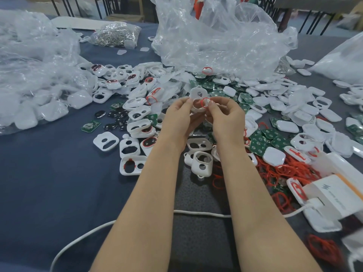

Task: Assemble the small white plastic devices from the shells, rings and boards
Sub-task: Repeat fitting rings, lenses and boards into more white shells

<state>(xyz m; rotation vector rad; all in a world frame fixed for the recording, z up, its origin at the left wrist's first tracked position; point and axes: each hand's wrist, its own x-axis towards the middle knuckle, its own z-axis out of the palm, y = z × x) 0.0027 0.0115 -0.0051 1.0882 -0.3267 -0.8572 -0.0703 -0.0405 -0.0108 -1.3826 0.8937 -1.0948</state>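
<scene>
Holding a white shell [198, 94] up, we are pinching it in our left hand [177, 119] while our right hand [225, 119] is pinching a red ring [204, 103] against it.

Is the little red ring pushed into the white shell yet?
Looks half in: the red ring lies on the white shell's opening, pinched by the right hand; the left hand grips the shell.

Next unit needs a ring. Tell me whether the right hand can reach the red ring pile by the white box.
Probably yes: the red ring pile lies uncovered on the right hand's own side. That hand pinches a red ring at the shell and must release it first.
</scene>
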